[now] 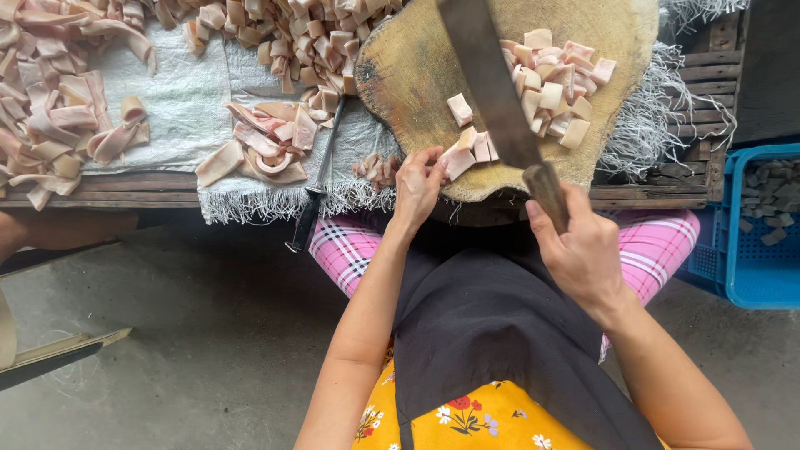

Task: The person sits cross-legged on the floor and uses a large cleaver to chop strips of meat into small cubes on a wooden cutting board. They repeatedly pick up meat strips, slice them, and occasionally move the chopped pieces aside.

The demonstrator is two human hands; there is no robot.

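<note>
The person's right hand is wrapped around the dark wooden handle of a broad cleaver, fingers closed tight on the grip, with the blade raised and slanting up across a round wooden chopping block. The left hand rests at the near edge of the block, its fingertips pressed together on a strip of pale pink meat that lies on the wood just under the blade. Farther back on the block sits a heap of cut pieces, small squarish chunks of the same pink and cream colour. To the left of the block, a white woven sheet with a frayed fringe covers the wooden slat table and carries long uncut strips in loose piles, with more chopped bits along the top edge. A dark sharpening steel lies on the sheet, its handle hanging past the table's edge. At the right, a blue plastic crate stands on the concrete floor; it holds a few small greyish pieces, possibly scraps, though they are too dim to tell. The person wears a black apron over pink plaid trousers.
</note>
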